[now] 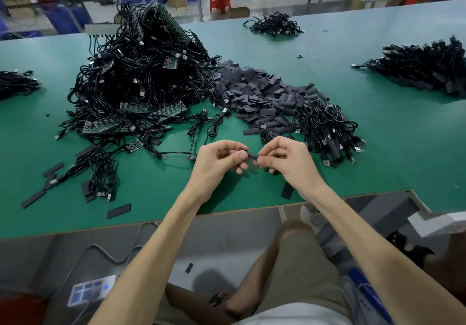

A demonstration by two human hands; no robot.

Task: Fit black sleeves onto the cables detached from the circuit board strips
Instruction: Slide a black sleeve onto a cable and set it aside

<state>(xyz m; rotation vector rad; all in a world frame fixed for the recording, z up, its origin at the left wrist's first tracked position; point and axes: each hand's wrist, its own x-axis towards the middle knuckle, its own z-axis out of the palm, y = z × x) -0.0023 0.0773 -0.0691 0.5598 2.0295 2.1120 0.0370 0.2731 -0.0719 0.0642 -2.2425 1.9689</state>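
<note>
Green bench (378, 133) mid-frame; our left hand (216, 160) and right hand (286, 159) pinch one black sleeve (251, 155); seemingly light, limp; hold its ends.

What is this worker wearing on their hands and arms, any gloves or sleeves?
Nothing at all. The left hand and right hand are ungloved, and no rings show. The left forearm and right forearm are bare to the frame edge, with no sleeves, watch or wristbands in view.

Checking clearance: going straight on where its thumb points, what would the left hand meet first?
Probably the right hand, pinching the other end of the short black sleeve that the left hand grips.
</note>
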